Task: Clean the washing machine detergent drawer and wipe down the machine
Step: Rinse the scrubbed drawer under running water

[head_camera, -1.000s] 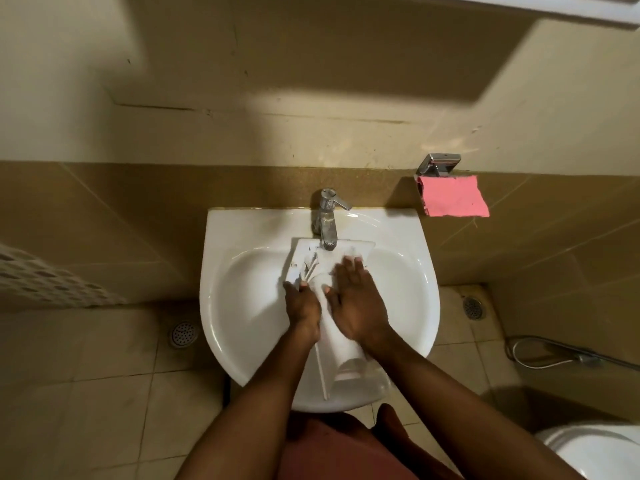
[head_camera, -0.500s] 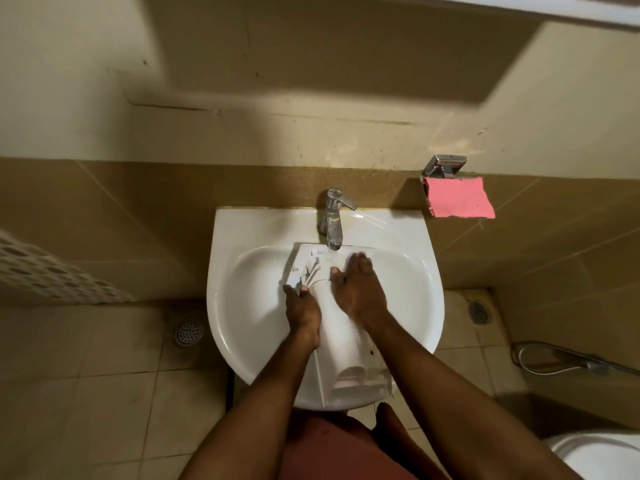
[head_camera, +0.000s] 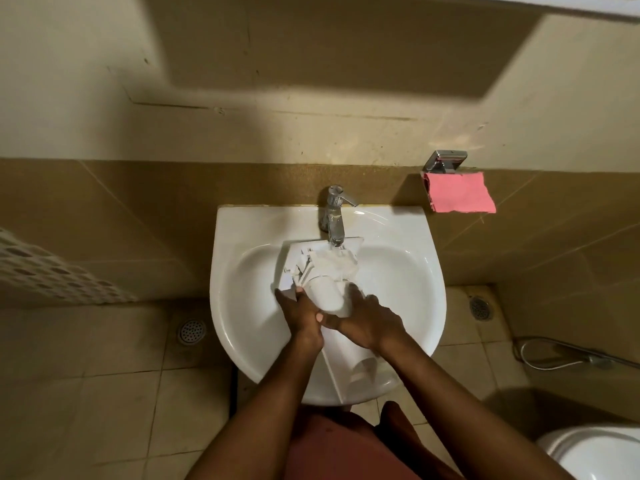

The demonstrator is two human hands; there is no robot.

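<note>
The left hand (head_camera: pixel 302 318) grips the left edge of the detergent drawer (head_camera: pixel 323 268). The right hand (head_camera: pixel 371 323) lies flat on it with its fingers spread. That hand has slid back from the tap end towards the person, which looks like a rubbing stroke. The drawer lies in the sink (head_camera: pixel 429 271) with its far end under the tap (head_camera: pixel 334 216), so rinsing is probably underway and the machine has yet to be wiped. A pink cloth (head_camera: pixel 457 194) hangs on the wall.

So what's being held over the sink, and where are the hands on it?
The white detergent drawer: left hand grips its left edge; right hand lies across its middle.
</note>
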